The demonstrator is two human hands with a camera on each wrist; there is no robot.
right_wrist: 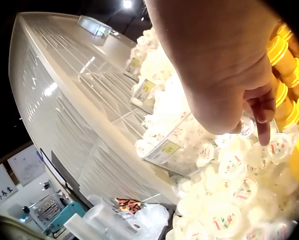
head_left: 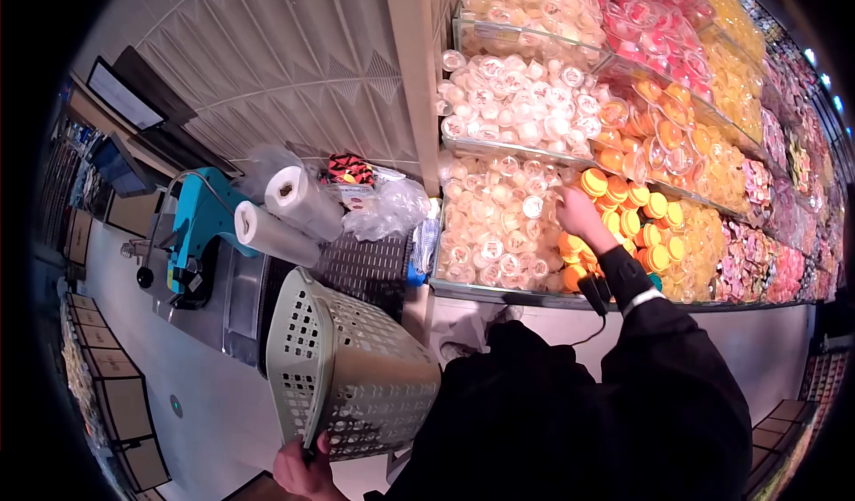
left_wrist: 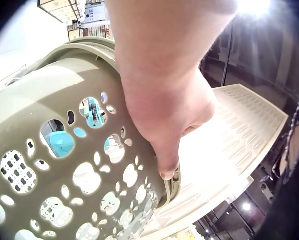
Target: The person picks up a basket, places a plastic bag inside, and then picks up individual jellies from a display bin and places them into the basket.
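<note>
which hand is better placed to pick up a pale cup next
The right, it seems: the right hand is at the pale cups, its fingers pointing down toward them, while the left hand grips the basket by its rim, away from them.

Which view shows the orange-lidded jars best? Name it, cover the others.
The head view: it shows the most orange-lidded jars, beside the right hand. The right wrist view crops them at its edge; the left wrist view shows none.
</note>
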